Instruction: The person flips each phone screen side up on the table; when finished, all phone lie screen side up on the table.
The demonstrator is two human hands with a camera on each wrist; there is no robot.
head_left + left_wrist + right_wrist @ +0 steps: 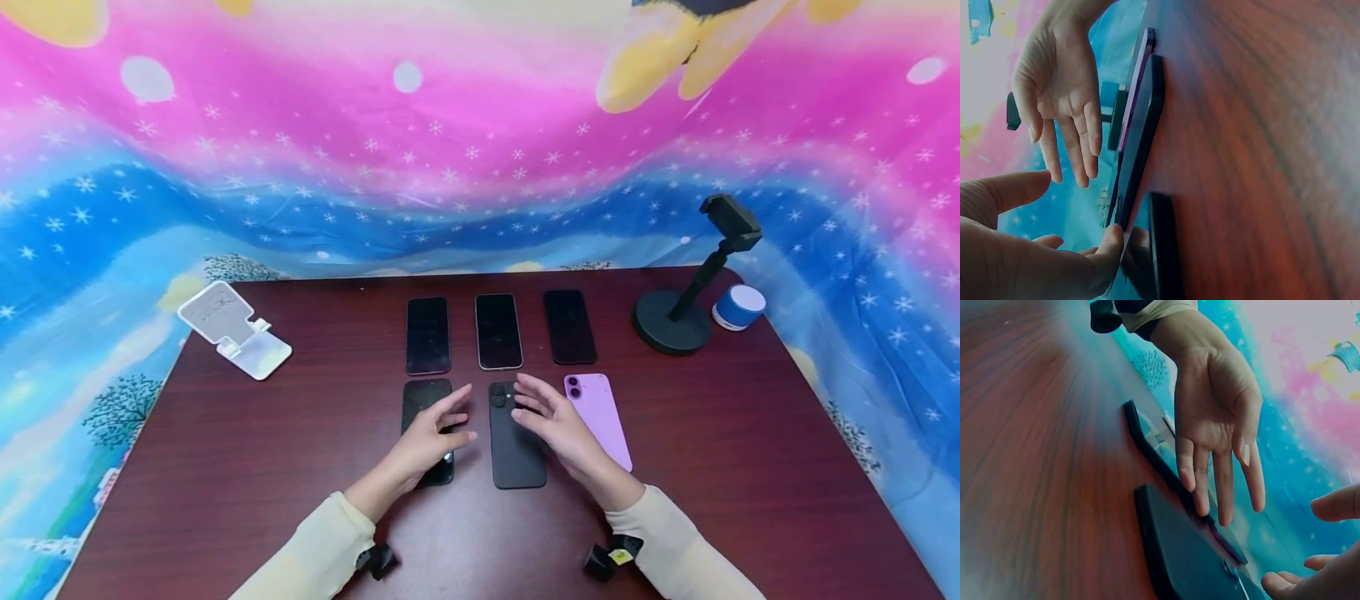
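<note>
Head: left hand (426,435) and right hand (561,423) apart, inside tabletop edges (337,284).

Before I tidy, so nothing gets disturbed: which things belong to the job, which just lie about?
Likely the job: dark phone beneath the left hand, black phone and purple phone near the right hand; perhaps three rear phones.
Seemingly lying about: white stand, black stand, blue cylinder.
</note>
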